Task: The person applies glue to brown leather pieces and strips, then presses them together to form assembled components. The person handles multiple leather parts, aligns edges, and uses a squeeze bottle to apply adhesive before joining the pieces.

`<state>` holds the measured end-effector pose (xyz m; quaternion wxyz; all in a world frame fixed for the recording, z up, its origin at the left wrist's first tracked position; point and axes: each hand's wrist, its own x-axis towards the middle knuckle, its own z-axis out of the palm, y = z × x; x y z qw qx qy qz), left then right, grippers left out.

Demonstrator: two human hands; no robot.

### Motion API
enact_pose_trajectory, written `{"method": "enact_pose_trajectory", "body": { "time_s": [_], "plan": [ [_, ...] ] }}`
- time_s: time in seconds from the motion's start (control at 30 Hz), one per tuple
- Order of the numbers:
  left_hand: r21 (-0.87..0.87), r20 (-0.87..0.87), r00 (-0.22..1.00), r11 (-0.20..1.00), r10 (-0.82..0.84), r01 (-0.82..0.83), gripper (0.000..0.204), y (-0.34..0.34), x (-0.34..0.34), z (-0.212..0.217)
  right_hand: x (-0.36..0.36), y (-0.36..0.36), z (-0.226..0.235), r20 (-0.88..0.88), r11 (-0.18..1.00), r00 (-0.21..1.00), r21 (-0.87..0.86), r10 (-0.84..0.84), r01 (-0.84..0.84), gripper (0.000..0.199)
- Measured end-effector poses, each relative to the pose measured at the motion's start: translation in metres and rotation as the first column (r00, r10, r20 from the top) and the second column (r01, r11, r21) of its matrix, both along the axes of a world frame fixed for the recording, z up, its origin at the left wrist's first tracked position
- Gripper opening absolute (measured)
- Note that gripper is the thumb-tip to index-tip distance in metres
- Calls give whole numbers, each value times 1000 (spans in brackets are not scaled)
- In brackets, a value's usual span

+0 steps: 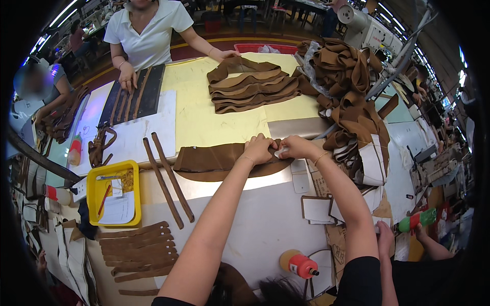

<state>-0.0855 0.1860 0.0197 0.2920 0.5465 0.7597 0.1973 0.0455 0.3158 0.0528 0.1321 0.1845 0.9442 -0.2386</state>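
A long brown leather-like panel (212, 160) lies across the middle of the table, its lower edge curved. My left hand (259, 148) is on its upper edge with curled fingers, gripping the panel near its right half. Close beside it, my right hand (300, 148) pinches a small white piece (280, 152) against the panel. What the white piece is, I cannot make out. To the left of the panel lie two long narrow brown strips (166, 178).
A yellow tray (137, 217) with papers and a pencil stands left, above rows of brown strips (135, 250). A red-capped bottle (300, 263) is near me. Brown pieces (342, 66) pile up at the right. Across the table a person (145, 35) handles strips on a black board (151, 104).
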Motion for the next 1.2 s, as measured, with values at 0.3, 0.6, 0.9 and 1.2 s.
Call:
{"method": "enact_pose_trajectory", "body": {
  "time_s": [0.3, 0.6, 0.9, 1.2],
  "plan": [
    [5, -8, 1000, 1000, 2, -2, 41, 8, -4, -1, 1, 7, 12, -23, 980, 993, -161, -118, 113, 33],
    [-4, -12, 1000, 1000, -3, 3, 41, 8, -5, 3, 3, 10, 7, -10, 993, 997, -83, -81, 79, 34],
    [-10, -10, 1000, 1000, -7, 6, 41, 8, -5, 8, 3, 8, 0, -35, 995, 996, -66, -78, 76, 34],
    [9, -24, 999, 999, -31, 31, 36, 4, -6, 3, 36, 11, 43, -57, 787, 935, -560, -349, 260, 26]
  ]
}}
